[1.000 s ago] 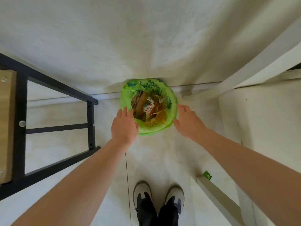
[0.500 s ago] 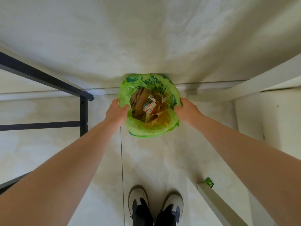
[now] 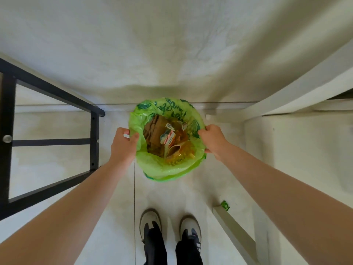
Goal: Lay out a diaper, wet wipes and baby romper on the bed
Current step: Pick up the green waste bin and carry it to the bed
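Observation:
A waste bin lined with a green plastic bag (image 3: 162, 169) stands on the pale floor against the wall, full of cardboard and wrappers (image 3: 168, 138). My left hand (image 3: 123, 144) grips the bag's left rim, fingers curled over the edge. On the opposite side my right hand (image 3: 214, 140) grips the right rim. No diaper, wet wipes, romper or bed is in view.
A black metal frame (image 3: 93, 138) stands at the left, close to the bin. A white frame and panel (image 3: 277, 104) lie at the right, with a white bar (image 3: 235, 230) low on the floor beside a small green scrap (image 3: 225, 205). My shoes (image 3: 170, 226) stand below the bin.
Both hands went from hovering open beside the bin to closing on the bag's rim at left and right. The view shifted slightly.

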A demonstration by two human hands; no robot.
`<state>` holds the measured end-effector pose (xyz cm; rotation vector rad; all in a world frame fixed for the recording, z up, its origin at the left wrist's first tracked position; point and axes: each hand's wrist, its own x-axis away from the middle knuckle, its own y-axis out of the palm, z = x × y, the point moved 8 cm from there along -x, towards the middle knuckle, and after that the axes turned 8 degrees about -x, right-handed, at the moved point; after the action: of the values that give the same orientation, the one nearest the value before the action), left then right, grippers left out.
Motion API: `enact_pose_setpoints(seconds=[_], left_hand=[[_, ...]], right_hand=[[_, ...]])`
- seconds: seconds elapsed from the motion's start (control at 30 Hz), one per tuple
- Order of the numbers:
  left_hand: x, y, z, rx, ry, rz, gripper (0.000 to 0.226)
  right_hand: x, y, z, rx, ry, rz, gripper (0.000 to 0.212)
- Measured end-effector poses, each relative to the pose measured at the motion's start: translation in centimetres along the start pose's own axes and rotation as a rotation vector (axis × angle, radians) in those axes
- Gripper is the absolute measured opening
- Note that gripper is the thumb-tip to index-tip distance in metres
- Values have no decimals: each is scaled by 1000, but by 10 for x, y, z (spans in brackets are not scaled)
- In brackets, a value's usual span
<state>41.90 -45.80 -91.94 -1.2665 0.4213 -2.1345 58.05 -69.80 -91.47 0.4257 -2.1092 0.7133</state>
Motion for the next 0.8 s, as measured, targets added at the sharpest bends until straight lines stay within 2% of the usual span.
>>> enact_pose_setpoints(seconds=[0.33, 0.43, 0.6, 0.8], left_hand=[[144, -83, 71, 173, 99, 186, 19], [197, -108, 90, 257, 104, 196, 24], [291, -139, 115, 353, 121, 183, 23], [389, -170, 113, 405, 125, 196, 26]], right_hand=[[145, -74, -77, 1, -313, 65, 25], [202, -102, -101, 4, -399, 57, 16], [292, -143, -119, -9, -474, 68, 29], [378, -174, -120, 22, -518, 63, 32]])
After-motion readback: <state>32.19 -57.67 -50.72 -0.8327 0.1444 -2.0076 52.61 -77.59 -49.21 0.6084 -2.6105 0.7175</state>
